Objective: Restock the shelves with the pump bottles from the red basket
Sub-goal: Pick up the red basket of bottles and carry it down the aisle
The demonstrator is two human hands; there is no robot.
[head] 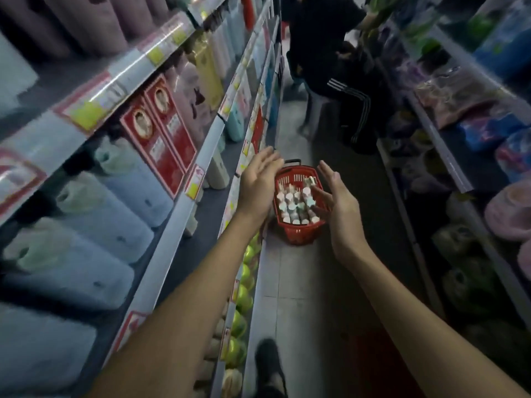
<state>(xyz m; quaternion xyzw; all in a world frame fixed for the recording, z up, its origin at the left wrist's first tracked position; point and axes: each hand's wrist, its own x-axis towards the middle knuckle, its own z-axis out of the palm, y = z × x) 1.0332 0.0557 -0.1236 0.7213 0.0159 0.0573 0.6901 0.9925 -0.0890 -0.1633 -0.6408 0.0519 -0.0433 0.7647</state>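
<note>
A red basket (pixel 298 234) stands on the aisle floor ahead of me, close to the left shelving. Several pump bottles (pixel 296 202) with white and pale caps stand packed upright inside it. My left hand (pixel 260 179) is stretched out above the basket's left rim, fingers straight, holding nothing. My right hand (pixel 334 196) reaches out over the basket's right side, fingers relaxed and empty. Both hands hover apart from the bottles. The left shelves (pixel 184 216) carry blue, pink and yellow bottles and red boxes (pixel 161 133).
A person in dark clothes (pixel 330 67) is in the aisle beyond the basket. Right shelving (pixel 459 173) holds bagged goods and slippers. Green-yellow items (pixel 244 300) line the low left shelf. My shoe (pixel 268 366) is on the tiled floor at the bottom.
</note>
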